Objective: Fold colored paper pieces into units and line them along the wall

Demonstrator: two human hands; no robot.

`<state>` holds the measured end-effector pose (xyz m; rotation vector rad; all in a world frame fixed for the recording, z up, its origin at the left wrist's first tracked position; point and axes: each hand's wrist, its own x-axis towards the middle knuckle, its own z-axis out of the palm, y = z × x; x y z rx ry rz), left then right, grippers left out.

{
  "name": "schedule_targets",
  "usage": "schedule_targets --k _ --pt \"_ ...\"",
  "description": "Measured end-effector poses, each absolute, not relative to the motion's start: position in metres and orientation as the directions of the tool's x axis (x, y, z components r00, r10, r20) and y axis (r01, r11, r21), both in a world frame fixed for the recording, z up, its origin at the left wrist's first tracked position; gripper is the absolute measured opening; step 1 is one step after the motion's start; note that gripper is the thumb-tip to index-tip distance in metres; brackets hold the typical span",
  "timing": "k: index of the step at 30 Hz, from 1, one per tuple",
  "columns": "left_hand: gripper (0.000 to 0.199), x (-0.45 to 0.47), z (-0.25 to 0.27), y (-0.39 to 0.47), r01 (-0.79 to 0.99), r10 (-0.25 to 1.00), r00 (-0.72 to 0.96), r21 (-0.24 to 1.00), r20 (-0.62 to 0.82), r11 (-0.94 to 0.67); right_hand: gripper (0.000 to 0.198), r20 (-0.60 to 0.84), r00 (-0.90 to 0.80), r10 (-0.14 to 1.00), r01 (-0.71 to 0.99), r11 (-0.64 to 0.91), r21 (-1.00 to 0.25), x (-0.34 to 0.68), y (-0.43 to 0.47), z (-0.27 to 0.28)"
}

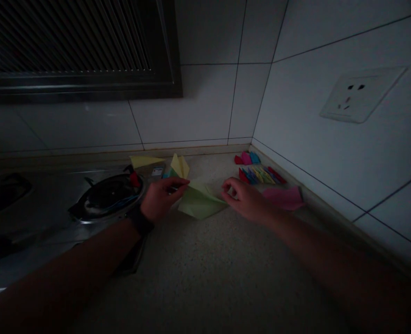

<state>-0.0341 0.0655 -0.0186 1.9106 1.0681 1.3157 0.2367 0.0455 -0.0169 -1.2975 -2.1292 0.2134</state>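
Observation:
A light green sheet of folding paper (202,202), partly folded with creases showing, is held just above the speckled countertop (205,269). My left hand (163,197) pinches its upper left corner between thumb and fingers. At the paper's right tip, my right hand (243,198) has thumb and forefinger closed on the point. A yellow folded paper piece (179,166) stands just behind my left hand. Beyond my right hand lies pink paper (283,198), partly covered by that hand.
Several small coloured folded papers (261,175) line up by the right wall, with red, pink and blue pieces (247,158) behind. A gas burner (109,195) is at left, with yellow paper (146,161) behind it. A range hood (87,86) hangs above; a socket (363,95) is on the wall.

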Motion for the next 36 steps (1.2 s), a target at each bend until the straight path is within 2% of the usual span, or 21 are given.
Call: schedule_targets --k 3,6,13,20,26,29,31,34,36 --pt "0.023 -0.033 -0.016 0.067 0.119 0.877 0.08 0.869 0.474 -0.481 0.02 0.338 -0.352 0.873 0.709 0.485 -0.512 0.237 0.048 -0.022" --pt "0.023 -0.031 -0.013 0.066 0.037 0.896 0.022 0.896 0.443 -0.443 0.023 0.31 -0.365 0.878 0.66 0.479 -0.579 0.237 0.05 -0.024" --pt "0.021 -0.032 -0.015 0.07 0.018 0.884 0.02 0.884 0.467 -0.468 0.017 0.279 -0.359 0.891 0.55 0.443 -0.708 0.235 0.053 -0.028" --pt "0.041 -0.032 -0.014 0.073 -0.001 0.888 0.005 0.888 0.461 -0.461 0.019 0.235 -0.272 0.933 0.452 0.339 -0.825 0.232 0.054 -0.028" --pt "0.032 -0.037 -0.016 0.08 0.024 0.951 -0.088 0.955 0.297 -0.296 0.018 0.296 -0.129 0.946 0.482 0.321 -0.815 0.235 0.058 -0.028" --pt "0.035 -0.036 -0.017 0.078 0.152 0.976 -0.031 0.966 0.217 -0.21 0.021 0.262 -0.068 0.963 0.418 0.266 -0.869 0.233 0.057 -0.024" --pt "0.032 -0.032 -0.017 0.07 0.269 0.977 0.058 0.939 0.207 -0.215 0.022 0.233 -0.042 0.972 0.34 0.233 -0.911 0.23 0.055 -0.021" --pt "0.025 -0.021 -0.014 0.054 0.417 0.939 0.299 0.863 0.167 -0.286 0.022 0.21 -0.051 0.976 0.243 0.216 -0.946 0.224 0.051 -0.019" --pt "0.026 -0.014 -0.011 0.043 0.439 0.873 0.472 0.825 0.126 -0.357 0.023 0.181 -0.103 0.978 0.21 0.199 -0.957 0.218 0.047 -0.02"
